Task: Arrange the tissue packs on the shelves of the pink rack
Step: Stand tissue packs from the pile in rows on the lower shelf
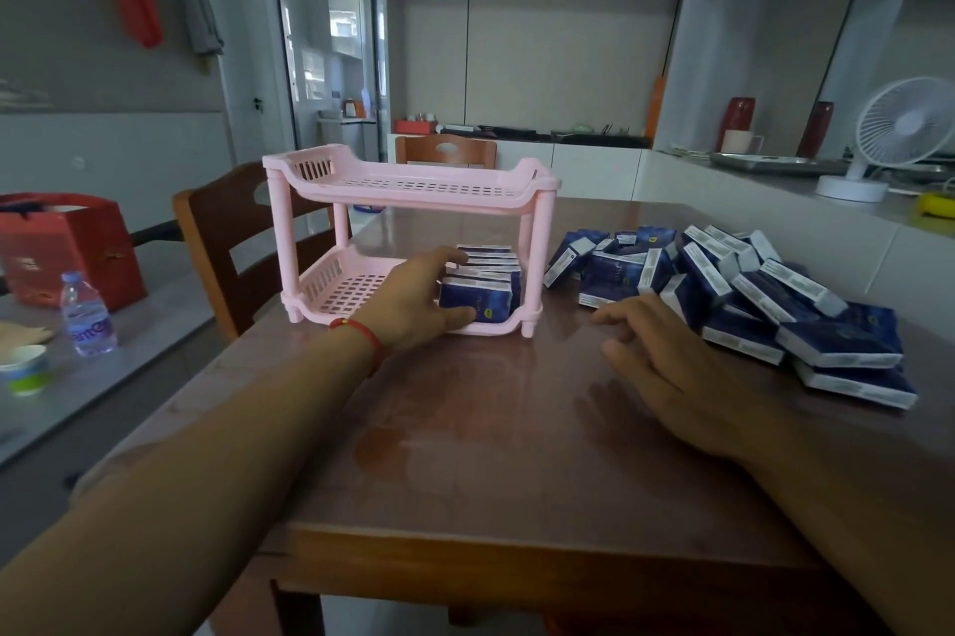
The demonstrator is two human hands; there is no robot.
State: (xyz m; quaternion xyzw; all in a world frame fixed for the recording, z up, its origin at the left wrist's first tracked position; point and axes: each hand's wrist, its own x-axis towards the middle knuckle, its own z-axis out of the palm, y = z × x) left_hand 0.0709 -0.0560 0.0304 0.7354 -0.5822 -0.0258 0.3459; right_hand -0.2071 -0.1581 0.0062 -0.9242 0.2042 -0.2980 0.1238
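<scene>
Glossy wooden table (517, 428); left hand (413, 299) grips light, soft tissue packs (480, 296) in pink rack's (413, 190) lower shelf; right hand (666, 356) relaxed, empty, near right-edge pile (749, 294); best pinched across flat faces.

On the table (517, 428) the two-tier rack (413, 201) stands left of a heap of tissue packs (749, 294). A row of packs (483, 281) sits at the right end of its lower shelf (341, 291); chairs (243, 242) stand behind.
</scene>
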